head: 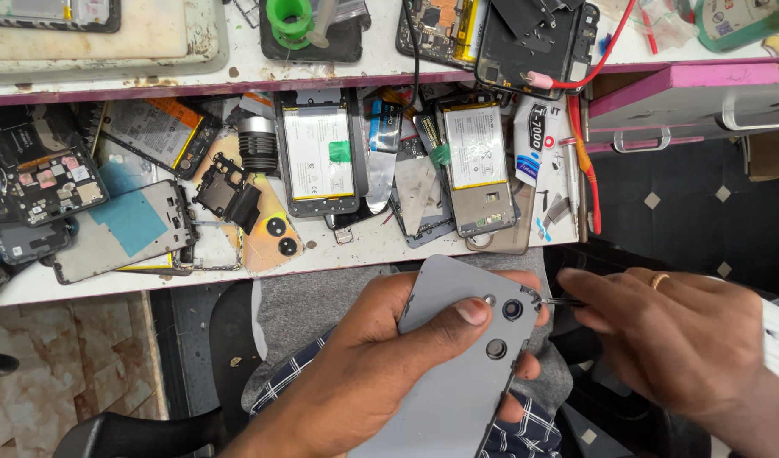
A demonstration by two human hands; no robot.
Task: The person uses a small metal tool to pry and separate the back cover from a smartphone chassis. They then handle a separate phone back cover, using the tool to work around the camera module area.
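Observation:
My left hand (368, 365) grips a grey phone back cover (453, 373) held over my lap, thumb pressed beside its round camera holes. My right hand (673, 335), with a ring on one finger, pinches thin metal tweezers (559, 300) whose tip touches the cover's upper right corner by the camera cutout.
An open drawer tray (356, 254) just beyond my hands is heaped with opened phones, batteries (318, 153), back covers and a glue tube (534, 140). Above it the workbench (135, 76) holds a green tape roll (289, 19), more phone parts and a red cable (606, 51). Pink drawers (686, 97) sit at right.

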